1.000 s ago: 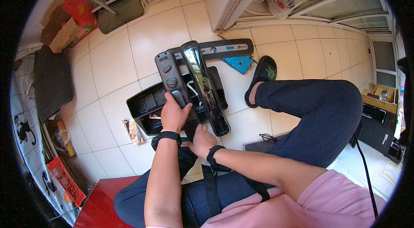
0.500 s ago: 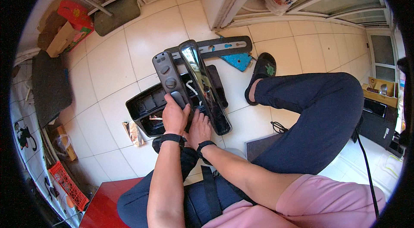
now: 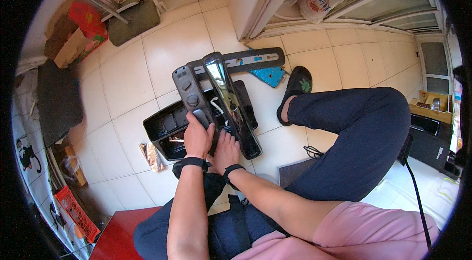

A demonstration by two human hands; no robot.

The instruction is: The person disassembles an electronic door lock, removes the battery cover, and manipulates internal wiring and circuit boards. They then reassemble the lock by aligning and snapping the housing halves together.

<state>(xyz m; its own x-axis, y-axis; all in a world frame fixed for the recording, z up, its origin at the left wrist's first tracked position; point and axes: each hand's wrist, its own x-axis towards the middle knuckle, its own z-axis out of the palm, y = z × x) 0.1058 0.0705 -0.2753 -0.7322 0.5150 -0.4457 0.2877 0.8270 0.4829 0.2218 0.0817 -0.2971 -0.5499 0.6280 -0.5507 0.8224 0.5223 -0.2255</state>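
Note:
A long dark-grey door lock panel [image 3: 186, 88], with a round knob and a raised oval piece, lies slanted over a black plastic tray [image 3: 156, 123]. My left hand [image 3: 197, 137] is closed round its near part, thumb along the right edge. At the panel's near end my right hand [image 3: 227, 152] has its fingers together against the right side; their tips are partly hidden. Just right of the panel, a glossy black lock front panel [image 3: 227, 96] rests across the tray, apart from my left hand. A white cable [image 3: 217, 104] shows between the two panels.
Behind the tray lie a dark slotted bar [image 3: 265, 57] and a blue triangular piece [image 3: 269, 75]. My slippered foot [image 3: 298, 85] is to their right. A crumpled wrapper [image 3: 151, 156] sits left of the tray. Further left are a dark mat [image 3: 59, 105] and a red crate [image 3: 76, 214].
The whole view has shifted slightly, with the panels and tray a little lower in the picture. Both hands keep nearly the same place on the lock panel.

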